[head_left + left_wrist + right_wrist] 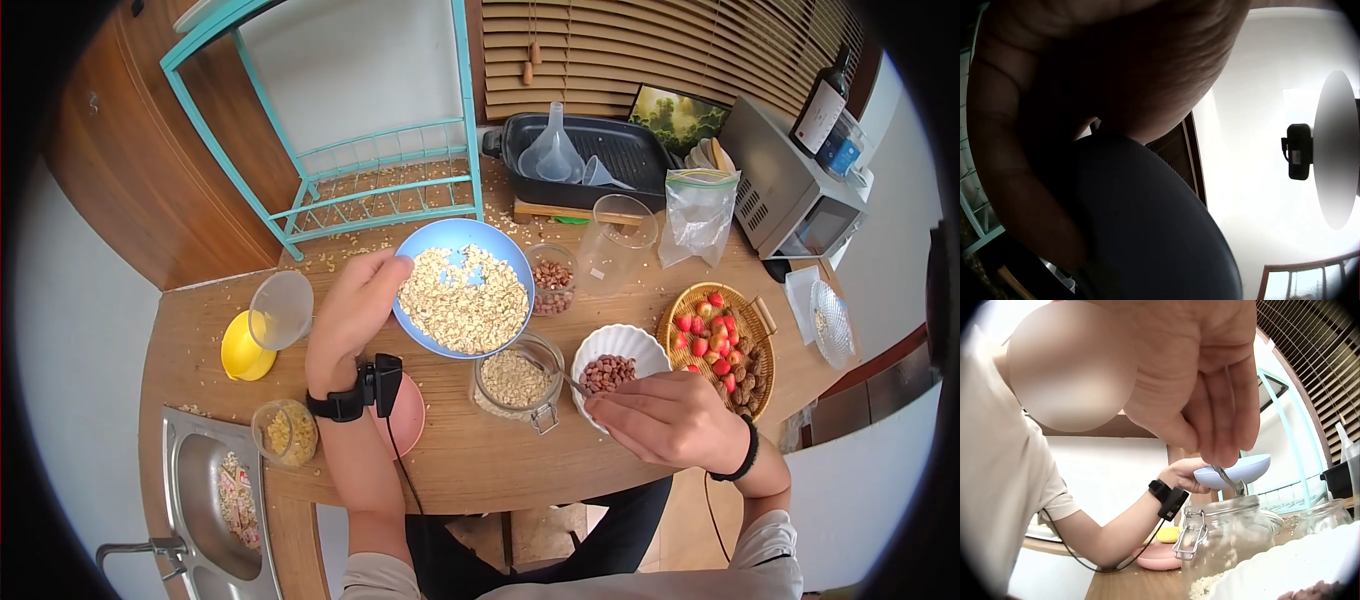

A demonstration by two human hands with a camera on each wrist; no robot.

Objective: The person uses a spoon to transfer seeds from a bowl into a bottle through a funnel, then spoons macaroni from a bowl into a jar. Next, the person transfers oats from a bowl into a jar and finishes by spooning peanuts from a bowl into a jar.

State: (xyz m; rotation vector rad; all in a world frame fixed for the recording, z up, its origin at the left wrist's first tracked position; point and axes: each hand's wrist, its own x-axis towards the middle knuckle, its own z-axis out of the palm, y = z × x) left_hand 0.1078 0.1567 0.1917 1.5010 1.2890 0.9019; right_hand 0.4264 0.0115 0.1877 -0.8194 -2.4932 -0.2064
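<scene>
My left hand [352, 305] grips the left edge of a blue plate [450, 236] piled with oat flakes [465, 305], thumb on its rim. The plate is held above a clip-top glass jar [1229, 519], overlapping the jar's back edge in the head view; oats lie inside the jar. My right hand [668, 420] pinches a metal spoon [574, 385], whose far end is at the jar mouth in the right wrist view. Under that hand stands a white fluted bowl [645, 347] of reddish peanuts [608, 373]. In the left wrist view, the plate's dark underside [1154, 219] fills the lower middle.
Behind the plate are a small glass of nuts [553, 285] and a tall clear container [610, 250]. A wicker basket [765, 360] of red fruit and walnuts stands right; a pink bowl [405, 425], pasta jar [285, 432] and sink [190, 460] left. A turquoise rack [380, 215] stands behind.
</scene>
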